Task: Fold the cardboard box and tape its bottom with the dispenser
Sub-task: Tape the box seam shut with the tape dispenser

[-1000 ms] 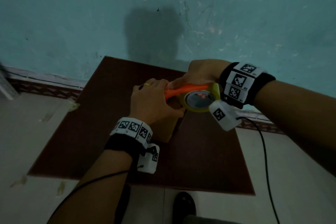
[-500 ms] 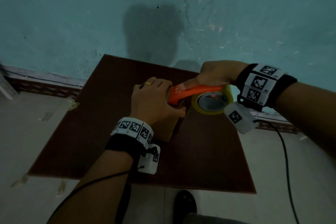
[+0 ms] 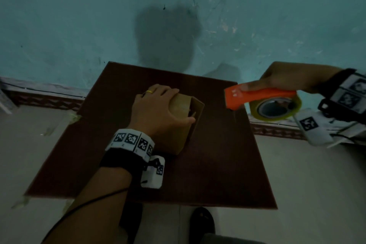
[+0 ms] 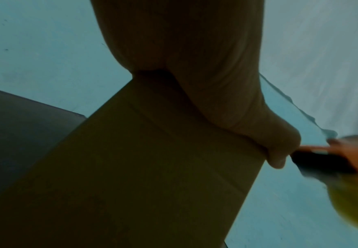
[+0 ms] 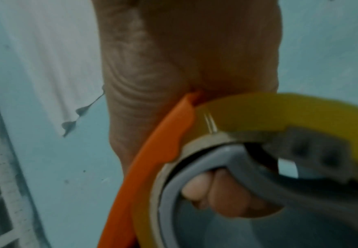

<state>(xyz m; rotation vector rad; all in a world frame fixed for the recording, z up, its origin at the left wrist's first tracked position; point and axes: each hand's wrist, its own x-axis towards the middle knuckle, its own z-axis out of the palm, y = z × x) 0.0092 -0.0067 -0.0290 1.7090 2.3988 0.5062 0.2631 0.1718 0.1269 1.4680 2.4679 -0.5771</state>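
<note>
Bench (image 3: 217, 164) carries the box (image 3: 184, 125) near its middle, taped end up. My left hand (image 3: 156, 111) clamps it from above, fingers (image 3: 168, 93) curled over the far edge. Right hand (image 3: 285, 77), fingers wrapped round the dispenser (image 3: 263, 101), holds it off to the right, clear of the box. I'd press the strip flat along the seam, keeping the box pinned.

We see the cardboard box (image 3: 184, 123) on the bench (image 3: 217, 164) near its middle, our left hand (image 3: 156, 111) on the box's left side, the dispenser (image 3: 263, 103) in our right hand (image 3: 285, 79) above the bench's right far corner, apart from the box, a wall (image 3: 178, 16) behind.
</note>
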